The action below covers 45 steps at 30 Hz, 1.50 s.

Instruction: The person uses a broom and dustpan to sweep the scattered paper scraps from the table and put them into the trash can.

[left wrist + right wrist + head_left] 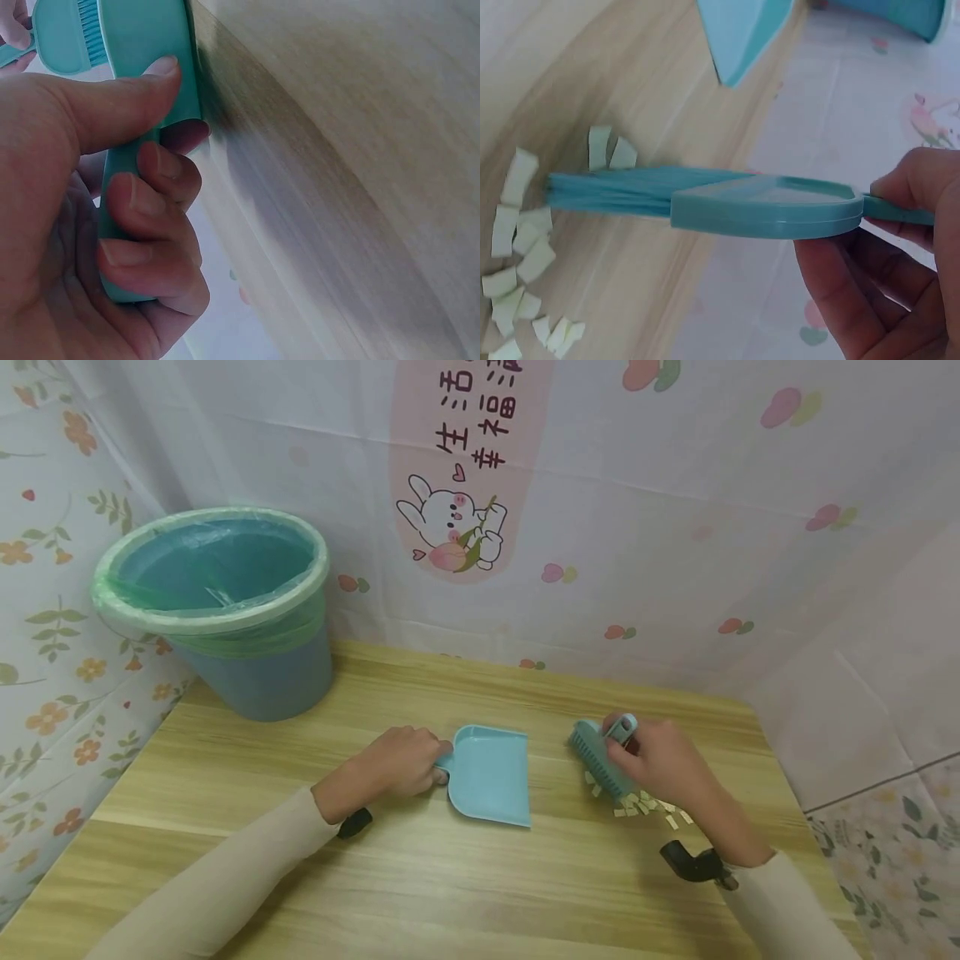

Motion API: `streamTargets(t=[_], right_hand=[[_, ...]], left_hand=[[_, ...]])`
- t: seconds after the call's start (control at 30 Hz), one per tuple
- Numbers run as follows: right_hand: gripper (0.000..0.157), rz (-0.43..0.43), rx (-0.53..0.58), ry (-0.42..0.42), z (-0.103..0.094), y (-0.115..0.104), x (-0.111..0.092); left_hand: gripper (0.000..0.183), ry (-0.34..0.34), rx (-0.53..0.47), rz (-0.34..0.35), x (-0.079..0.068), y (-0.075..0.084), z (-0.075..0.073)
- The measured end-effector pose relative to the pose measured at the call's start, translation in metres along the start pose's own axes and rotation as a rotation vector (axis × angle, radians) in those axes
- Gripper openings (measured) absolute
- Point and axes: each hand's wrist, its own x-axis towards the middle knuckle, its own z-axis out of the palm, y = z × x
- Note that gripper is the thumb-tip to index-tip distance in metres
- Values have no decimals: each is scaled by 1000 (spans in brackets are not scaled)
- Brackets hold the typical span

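My left hand (405, 762) grips the handle of a light blue dustpan (491, 777), which lies on the wooden table with its open edge facing right. In the left wrist view, thumb and curled fingers wrap the dustpan handle (124, 217). On the right, my right hand (663, 760) holds a small blue-green hand brush (600, 756) by its handle. The brush's bristles (615, 191) reach down among several pale, cut paper-like scraps (645, 804) scattered on the table. A gap of bare wood separates the dustpan from the brush.
A blue bucket (262, 681) lined with a thin greenish bag stands at the table's back left corner. White printed cloth (637, 510) hangs behind the wooden table (420, 893). Dark wrist mounts (693, 864) sit at both sleeves.
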Motion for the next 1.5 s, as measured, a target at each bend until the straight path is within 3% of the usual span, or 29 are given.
streamTargets(t=[0.33,0.67,0.97,1.23,1.5], right_hand=[[14,86,-63,127,-14,-1,-9],[9,-42,-154,194,1,-14,-27],[12,-29,-143,257,18,-16,-25],[15,0,-112,228,23,-17,-8],[9,-39,-82,181,26,-19,4]], left_hand=[[20,-2,-5,-1,0,0,1],[20,-1,-5,4,0,0,0],[20,-8,-6,4,0,-1,0],[19,-3,-23,2,-1,-2,1],[19,-1,-25,-4,-2,0,-1]])
